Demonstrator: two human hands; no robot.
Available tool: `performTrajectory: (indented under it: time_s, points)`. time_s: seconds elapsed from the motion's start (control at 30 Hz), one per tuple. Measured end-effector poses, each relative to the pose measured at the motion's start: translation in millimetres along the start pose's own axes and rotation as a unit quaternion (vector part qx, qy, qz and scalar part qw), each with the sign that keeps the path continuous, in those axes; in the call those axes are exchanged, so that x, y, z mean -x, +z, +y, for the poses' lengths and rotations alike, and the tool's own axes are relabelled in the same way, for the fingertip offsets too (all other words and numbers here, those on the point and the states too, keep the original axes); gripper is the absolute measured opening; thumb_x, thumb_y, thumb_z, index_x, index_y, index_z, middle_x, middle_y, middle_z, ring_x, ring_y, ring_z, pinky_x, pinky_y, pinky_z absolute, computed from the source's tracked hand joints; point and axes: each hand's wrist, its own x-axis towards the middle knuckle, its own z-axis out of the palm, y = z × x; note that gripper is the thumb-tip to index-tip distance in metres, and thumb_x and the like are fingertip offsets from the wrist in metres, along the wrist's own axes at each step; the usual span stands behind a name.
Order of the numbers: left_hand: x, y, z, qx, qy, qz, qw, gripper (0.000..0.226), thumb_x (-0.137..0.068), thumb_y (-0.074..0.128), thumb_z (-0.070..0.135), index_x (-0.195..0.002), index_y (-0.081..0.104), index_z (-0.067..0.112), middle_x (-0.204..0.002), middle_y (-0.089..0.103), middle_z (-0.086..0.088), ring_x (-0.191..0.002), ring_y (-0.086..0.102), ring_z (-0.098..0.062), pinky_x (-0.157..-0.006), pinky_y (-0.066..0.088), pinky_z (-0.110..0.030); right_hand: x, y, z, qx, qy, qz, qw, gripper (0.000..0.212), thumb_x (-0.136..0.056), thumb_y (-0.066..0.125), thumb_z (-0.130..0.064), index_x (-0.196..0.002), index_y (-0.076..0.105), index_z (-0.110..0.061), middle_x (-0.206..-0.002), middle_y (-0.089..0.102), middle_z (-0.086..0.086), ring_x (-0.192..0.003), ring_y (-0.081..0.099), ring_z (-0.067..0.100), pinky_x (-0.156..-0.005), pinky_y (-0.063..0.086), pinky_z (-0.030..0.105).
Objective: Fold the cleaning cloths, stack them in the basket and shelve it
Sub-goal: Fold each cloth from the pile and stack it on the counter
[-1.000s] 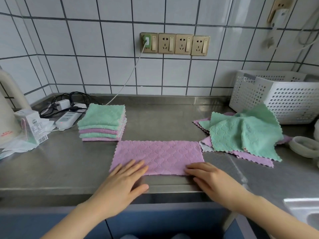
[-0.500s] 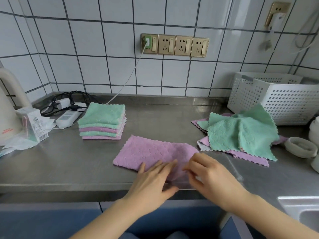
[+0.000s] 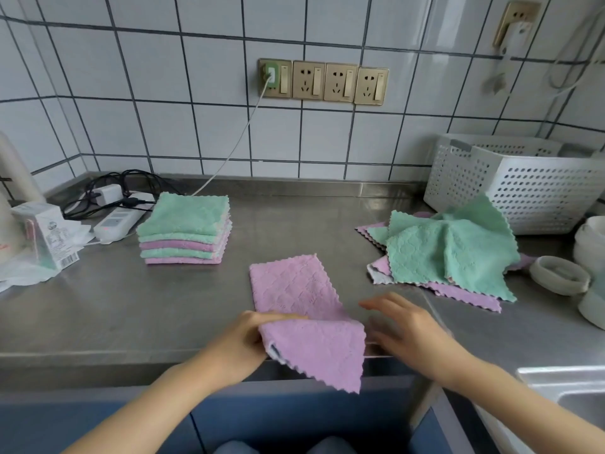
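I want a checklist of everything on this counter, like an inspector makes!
Surface: steel counter, bare metal in the middle.
Job's things: pink cloth half folded at the front edge; folded stack at left; unfolded pile at right; white basket behind the pile.
Clutter: small carton, white bowls.
Hands: left hand grips the pink cloth; right hand open beside it.
Cables: power strip with black leads; white cord to wall sockets.
Surroundings: tiled wall, sink corner.
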Motion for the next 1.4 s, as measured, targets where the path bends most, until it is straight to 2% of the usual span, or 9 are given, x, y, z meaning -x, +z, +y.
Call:
performTrajectory:
  time_s: [0.13, 0.3, 0.43, 0.6, 0.83, 1.0, 1.2, 1.3, 1.4]
  points:
    - [9, -7, 4, 0.023, -0.03, -0.005, 0.999, 0.063, -0.081, 0.036, -0.019, -0.091, 0.072, 0.032, -0.066, 0.063, 0.031, -0.064, 0.056, 0.013, -0.066, 0.046, -0.013, -12, 15, -21, -0.136, -0.017, -0.019, 0.99, 0.037, -0.082, 0.062, -0.022, -0.119, 0.061, -0.027, -0.111, 0.061, -0.014, -0.1, 0.062, 0.005, -0.085, 0.049, 0.019]
    - [-12, -15, -4, 0.137, -0.176, 0.164, 0.961, 0.04, -0.088, 0.051, -0.005, -0.054, 0.054, 0.017, -0.059, 0.067, -0.012, -0.07, 0.067, -0.017, -0.046, 0.036, -0.008, -38, 16, -47, -0.33, 0.054, 0.028, 0.942, 0.011, -0.088, 0.061, -0.002, -0.083, 0.07, -0.007, -0.076, 0.071, -0.005, -0.071, 0.063, 0.003, -0.065, 0.048, 0.019]
    - [-38, -20, -17, 0.244, -0.25, 0.203, 0.915, 0.013, -0.085, 0.069, 0.02, -0.089, 0.068, 0.008, -0.086, 0.073, -0.01, -0.08, 0.069, -0.022, -0.068, 0.052, -0.031, -93, 31, -40, -0.288, 0.193, 0.049, 0.937, 0.03, -0.089, 0.06, -0.018, -0.068, 0.053, 0.001, -0.058, 0.041, -0.001, -0.054, 0.034, 0.009, -0.046, 0.026, 0.019]
    - [-50, -16, -31, 0.256, -0.316, 0.209, 0.889, 0.02, -0.083, 0.067, 0.02, -0.09, 0.067, 0.001, -0.093, 0.071, -0.019, -0.086, 0.07, -0.03, -0.068, 0.057, -0.037, -116, 58, -28, -0.172, 0.325, 0.022, 0.93, 0.035, -0.087, 0.059, -0.029, -0.058, 0.05, -0.011, -0.052, 0.045, 0.001, -0.055, 0.043, 0.018, -0.048, 0.031, 0.026]
    - [-56, -12, -35, 0.061, -0.256, 0.244, 0.933, 0.027, -0.094, 0.047, 0.022, -0.07, 0.037, 0.013, -0.063, 0.039, -0.002, -0.06, 0.037, -0.022, -0.058, 0.027, -0.033, -115, 60, -43, -0.147, 0.29, 0.098, 0.941, 0.02, -0.098, 0.044, -0.024, -0.092, 0.051, -0.006, -0.099, 0.066, 0.018, -0.097, 0.057, 0.037, -0.065, 0.029, 0.03]
    - [-64, -13, -41, -0.006, -0.276, 0.236, 0.932, 0.029, -0.095, 0.044, 0.019, -0.069, 0.036, 0.013, -0.091, 0.058, -0.027, -0.089, 0.056, -0.043, -0.068, 0.04, -0.04, -126, 62, -41, -0.117, 0.33, 0.056, 0.935, 0.023, -0.098, 0.042, -0.021, -0.097, 0.054, -0.001, -0.106, 0.063, 0.023, -0.101, 0.056, 0.038, -0.068, 0.029, 0.03]
    - [-56, -10, -41, -0.013, -0.258, 0.281, 0.924, 0.035, -0.089, 0.055, 0.023, -0.119, 0.041, 0.01, -0.081, 0.056, -0.005, -0.085, 0.058, -0.029, -0.072, 0.045, -0.036, -128, 61, -41, -0.118, 0.354, 0.039, 0.927, 0.022, -0.097, 0.043, -0.021, -0.102, 0.051, -0.001, -0.111, 0.061, 0.023, -0.102, 0.056, 0.037, -0.069, 0.03, 0.029]
    - [-42, -9, -39, -0.189, -0.154, 0.286, 0.927, 0.054, -0.087, 0.058, 0.025, -0.134, 0.032, 0.023, -0.091, 0.062, -0.002, -0.083, 0.06, -0.026, -0.067, 0.048, -0.037, -126, 50, -46, -0.123, 0.338, 0.042, 0.932, 0.022, -0.095, 0.042, -0.018, -0.11, 0.045, -0.003, -0.106, 0.059, 0.021, -0.086, 0.052, 0.034, -0.069, 0.033, 0.03]
    - [-42, -11, -42, -0.301, -0.021, 0.239, 0.923, 0.045, -0.084, 0.048, 0.036, -0.126, 0.054, 0.02, -0.113, 0.06, 0.0, -0.104, 0.056, -0.026, -0.085, 0.049, -0.043, -122, 46, -56, 0.081, 0.255, 0.04, 0.963, 0.018, -0.094, 0.037, -0.016, -0.111, 0.042, -0.011, -0.104, 0.054, 0.014, -0.088, 0.057, 0.037, -0.065, 0.036, 0.034]
